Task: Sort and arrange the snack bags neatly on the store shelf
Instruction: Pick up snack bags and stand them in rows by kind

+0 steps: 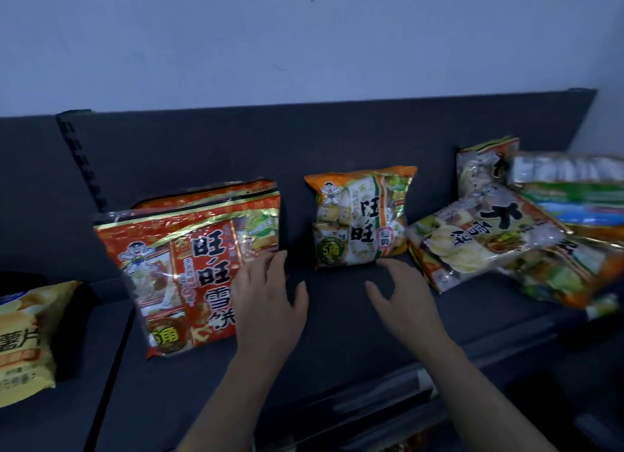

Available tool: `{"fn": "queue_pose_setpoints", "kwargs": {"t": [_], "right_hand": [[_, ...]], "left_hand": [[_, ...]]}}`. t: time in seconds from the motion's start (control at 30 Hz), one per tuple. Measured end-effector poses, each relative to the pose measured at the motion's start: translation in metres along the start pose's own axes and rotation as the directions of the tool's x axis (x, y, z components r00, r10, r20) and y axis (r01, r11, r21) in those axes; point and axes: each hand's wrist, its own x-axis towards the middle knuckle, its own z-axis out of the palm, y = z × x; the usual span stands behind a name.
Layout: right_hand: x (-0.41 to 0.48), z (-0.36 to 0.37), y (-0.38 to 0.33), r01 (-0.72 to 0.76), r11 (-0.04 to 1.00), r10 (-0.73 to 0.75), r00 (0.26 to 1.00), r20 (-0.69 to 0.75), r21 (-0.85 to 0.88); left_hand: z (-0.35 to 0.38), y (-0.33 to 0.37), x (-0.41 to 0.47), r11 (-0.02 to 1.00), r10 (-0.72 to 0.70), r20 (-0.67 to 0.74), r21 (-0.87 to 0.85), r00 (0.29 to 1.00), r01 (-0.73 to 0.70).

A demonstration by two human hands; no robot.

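At mid-shelf (337, 320), the left hand (266, 292) holds nothing, its fingers straight and the tips seeming to touch the right edge of the leaning red bag (182, 265). The right hand (401, 296) hovers spread, fingertips just beside the bottom corner of the upright orange-green bag (361, 218). Sorting looks about midway, since a heap of bags (489, 235) slumps at the right. The next move probably calls for squaring the red bag, then drawing from the heap.

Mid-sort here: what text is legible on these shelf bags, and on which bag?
"旺旺雪饼": red bag
"旺旺": orange-and-green bag
"仙貝": same bag
"5角": same bag
"大": pale bag, at right
"薯片": yellow bag, far left
Small print, and the stacked bags at far right: too blurred to read.
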Motion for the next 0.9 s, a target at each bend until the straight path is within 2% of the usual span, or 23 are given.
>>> {"fn": "queue_pose_setpoints", "kwargs": {"t": [0.2,0.47,0.63,0.8,0.9], "right_hand": [[0.0,-0.058,0.063,-0.149,0.985,0.139,0.984,-0.11,-0.086],[0.032,-0.148,0.154,-0.281,0.957,0.257,0.937,-0.237,-0.074],[0.063,-0.196,0.213,-0.285,0.951,0.242,0.928,-0.284,-0.121],[0.091,-0.251,0.271,-0.388,0.92,0.342,0.858,-0.383,-0.047],[0.115,-0.272,0.317,-0.483,0.875,0.466,0.823,-0.326,0.032]], "left_hand": [[0.051,0.074,0.01,0.993,0.115,0.125,-0.05,0.985,-0.11],[0.12,0.177,0.034,0.989,0.119,0.332,-0.126,0.936,-0.081],[0.158,0.253,0.057,0.974,0.148,0.368,-0.213,0.918,-0.072],[0.192,0.326,0.079,0.927,0.228,0.355,-0.364,0.906,-0.091],[0.208,0.357,0.088,0.925,0.214,0.448,-0.38,0.868,-0.032]]}}
